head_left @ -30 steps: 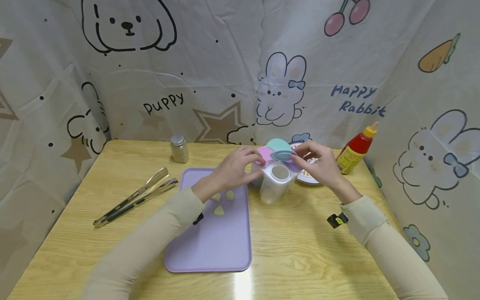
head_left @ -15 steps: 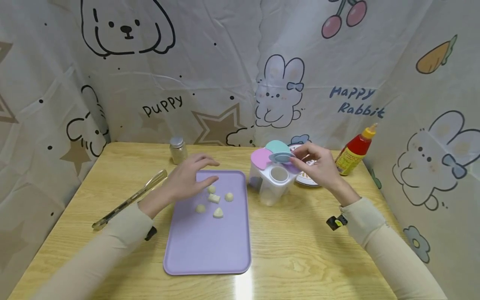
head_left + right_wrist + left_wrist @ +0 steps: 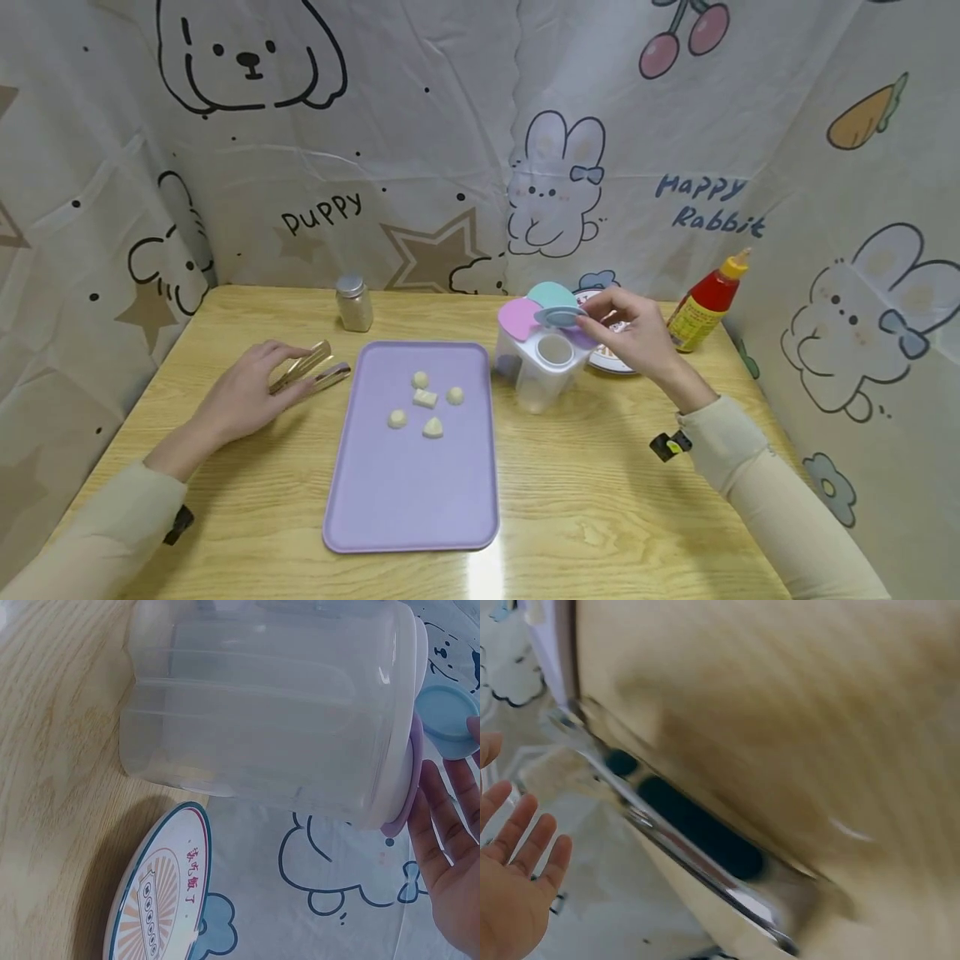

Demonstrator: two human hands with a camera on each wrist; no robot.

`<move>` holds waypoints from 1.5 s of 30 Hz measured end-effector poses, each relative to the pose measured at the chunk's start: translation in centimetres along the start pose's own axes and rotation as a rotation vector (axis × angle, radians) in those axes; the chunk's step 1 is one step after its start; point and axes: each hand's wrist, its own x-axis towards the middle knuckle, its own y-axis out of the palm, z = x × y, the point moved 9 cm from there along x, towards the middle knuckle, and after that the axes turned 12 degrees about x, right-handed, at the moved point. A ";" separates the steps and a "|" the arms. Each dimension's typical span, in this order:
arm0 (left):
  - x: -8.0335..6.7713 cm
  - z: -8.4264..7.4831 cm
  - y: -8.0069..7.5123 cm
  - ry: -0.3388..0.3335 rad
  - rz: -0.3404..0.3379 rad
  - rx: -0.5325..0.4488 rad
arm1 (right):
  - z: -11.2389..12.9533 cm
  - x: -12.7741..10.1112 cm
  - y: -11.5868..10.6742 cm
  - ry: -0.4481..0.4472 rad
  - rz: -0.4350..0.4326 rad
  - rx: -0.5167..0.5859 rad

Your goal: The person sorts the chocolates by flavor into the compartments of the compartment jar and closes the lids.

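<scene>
The left hand (image 3: 251, 392) is now above the tongs (image 3: 697, 829); half a second ago it was over the upper left part of the tray (image 3: 412, 492). Its forearm comes from the lower left, and its fingers are spread; whether they touch the tongs, I cannot tell. The jar (image 3: 356, 304) stands beyond this hand, to its right. The tray lies between the two hands, with five white pieces (image 3: 425, 399) on it, unmoved. The container (image 3: 536, 387) is just left of the right hand (image 3: 637, 333). This hand has kept its pose: the forearm reaches from the lower right, and thumb and finger pinch the raised blue lid (image 3: 561, 317). The plate (image 3: 157, 900) is partly behind the right hand, and the bottle (image 3: 703, 308) stands to its right.
</scene>
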 end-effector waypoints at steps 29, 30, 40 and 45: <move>-4.5 5.6 4.1 -0.139 0.152 0.092 | 0.0 -0.1 0.2 0.016 -0.005 -0.017; -4.5 5.6 4.2 -0.142 0.149 0.092 | 0.1 -0.1 0.2 0.016 -0.005 -0.016; -4.1 5.1 3.1 -0.139 0.104 0.078 | 0.0 0.0 0.2 0.012 -0.003 -0.007; -3.6 4.6 1.8 -0.138 0.118 0.066 | 0.0 0.0 0.1 0.008 -0.002 -0.007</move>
